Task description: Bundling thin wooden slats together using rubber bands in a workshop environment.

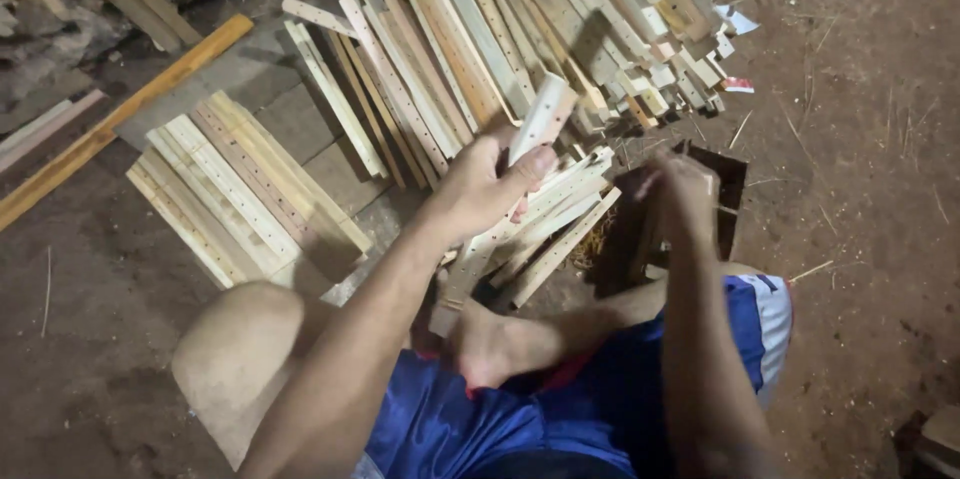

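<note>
My left hand (480, 184) grips a pale wooden slat (541, 117) drilled with small holes, holding it upright and tilted to the right. Its lower end reaches down toward my bare foot (482, 347). My right hand (683, 191) is blurred and closed over the rim of a dark wooden box (728, 179); what it holds cannot be made out. More drilled slats (560, 224) lie fanned between the two hands.
A big heap of wooden slats (500, 29) fills the top middle. A neat stack of drilled slats (235, 189) lies at the left beside a long yellow plank (120, 119). Dirt floor with wood splinters lies to the right. Blue shorts (560, 409) cover my lap.
</note>
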